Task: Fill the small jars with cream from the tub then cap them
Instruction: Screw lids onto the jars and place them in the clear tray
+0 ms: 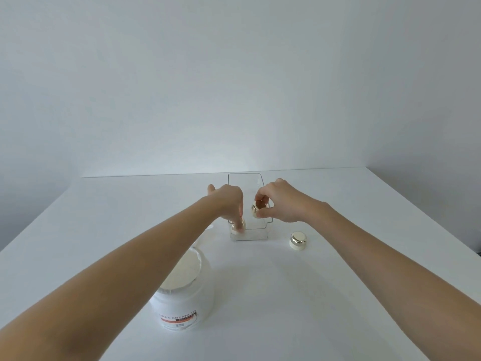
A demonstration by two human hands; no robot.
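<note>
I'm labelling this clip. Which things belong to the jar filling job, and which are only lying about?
Job:
cream tub, open
capped jar on table
jar in left hand at
jar in right hand at
clear bin

Lying about:
white object, unclear what

Tub (182, 290) near left, clear bin (263, 230) behind it, capped jar (298, 240) just right of bin.

wall (234, 74): plain pale grey | table (286, 295): white | light: soft, even

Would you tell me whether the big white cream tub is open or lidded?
Open: the big white cream tub shows bare cream at its mouth, with no lid on it.
</note>
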